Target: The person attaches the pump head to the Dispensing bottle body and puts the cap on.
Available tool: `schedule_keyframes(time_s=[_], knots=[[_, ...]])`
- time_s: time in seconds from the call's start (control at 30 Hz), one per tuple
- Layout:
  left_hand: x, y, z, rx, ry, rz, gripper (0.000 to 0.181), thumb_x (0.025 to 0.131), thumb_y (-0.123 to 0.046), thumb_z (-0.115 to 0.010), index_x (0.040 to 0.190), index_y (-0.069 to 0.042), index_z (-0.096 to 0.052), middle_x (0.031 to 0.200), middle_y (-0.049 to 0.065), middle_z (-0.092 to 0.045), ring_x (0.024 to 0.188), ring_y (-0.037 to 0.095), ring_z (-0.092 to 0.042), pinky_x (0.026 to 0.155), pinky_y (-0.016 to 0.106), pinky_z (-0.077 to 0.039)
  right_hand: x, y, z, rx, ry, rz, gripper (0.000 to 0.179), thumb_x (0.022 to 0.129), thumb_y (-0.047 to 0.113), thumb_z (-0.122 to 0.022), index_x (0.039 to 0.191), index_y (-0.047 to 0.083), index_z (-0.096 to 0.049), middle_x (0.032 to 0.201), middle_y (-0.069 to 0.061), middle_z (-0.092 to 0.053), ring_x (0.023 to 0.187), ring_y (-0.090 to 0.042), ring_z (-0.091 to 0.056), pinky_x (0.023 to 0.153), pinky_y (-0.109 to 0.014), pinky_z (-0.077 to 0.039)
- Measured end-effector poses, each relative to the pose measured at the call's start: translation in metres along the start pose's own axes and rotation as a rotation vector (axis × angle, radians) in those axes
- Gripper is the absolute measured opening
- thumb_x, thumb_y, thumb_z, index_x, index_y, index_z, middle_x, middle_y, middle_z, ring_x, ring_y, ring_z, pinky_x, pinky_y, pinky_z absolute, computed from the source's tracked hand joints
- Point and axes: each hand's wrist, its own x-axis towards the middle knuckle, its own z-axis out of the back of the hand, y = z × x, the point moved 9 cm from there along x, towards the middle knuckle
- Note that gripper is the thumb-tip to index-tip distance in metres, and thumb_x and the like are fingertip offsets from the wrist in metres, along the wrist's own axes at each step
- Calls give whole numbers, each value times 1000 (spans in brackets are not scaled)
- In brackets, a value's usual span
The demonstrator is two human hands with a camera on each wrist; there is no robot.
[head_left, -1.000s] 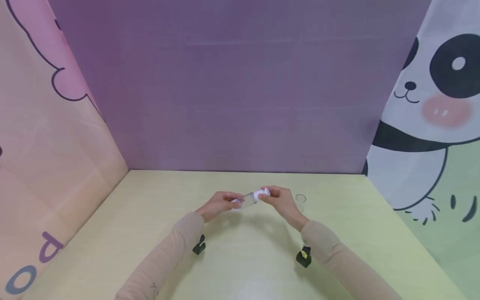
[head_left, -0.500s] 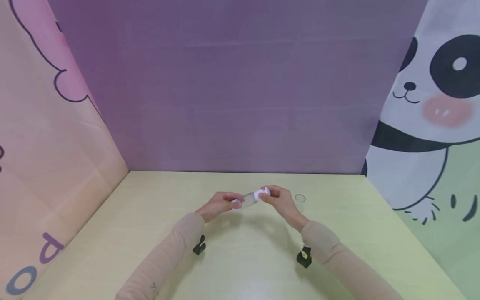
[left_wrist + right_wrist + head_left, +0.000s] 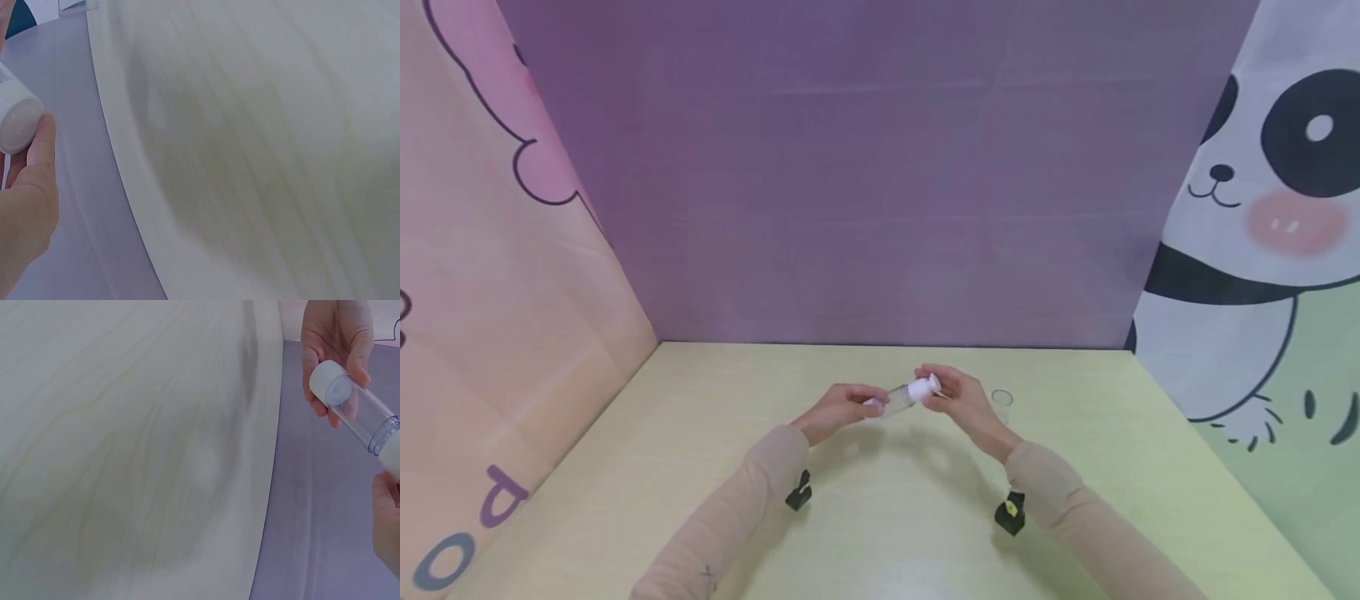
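1. A clear pump bottle [image 3: 895,401] is held tilted above the table [image 3: 895,525], between the two hands, pump end higher.
2. The left hand [image 3: 838,408] pinches the white base [image 3: 322,379] between thumb and fingers.
3. The right hand [image 3: 964,407] has thumb and fingers curved round the white pump top [image 3: 920,389]; how firmly, I cannot tell.
4. A clear round-rimmed cover [image 3: 1002,407] stands on the table, just beside the right hand in the head view.
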Motion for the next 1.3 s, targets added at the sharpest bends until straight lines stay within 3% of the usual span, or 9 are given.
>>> schedule_keyframes(time_s=[0.9, 1.3], knots=[[-6, -5, 0, -1, -5, -3, 33, 86, -26, -64, 118, -19, -62, 128, 4, -54, 108, 22, -51, 98, 48, -37, 0, -2, 2, -13, -51, -36, 44, 84, 3, -63, 127, 4, -52, 127, -13, -56, 110, -23, -57, 91, -35, -47], [-3, -3, 2, -6, 10, -27, 33, 86, -26, -64, 118, -18, -62, 126, 4, -55, 106, 20, -52, 97, 46, -39, 3, -4, 0, -8, -74, -60, 47, 82, 8, -67, 126, 2, -52, 126, -14, -57, 113, -24, -56, 92, -34, -46]])
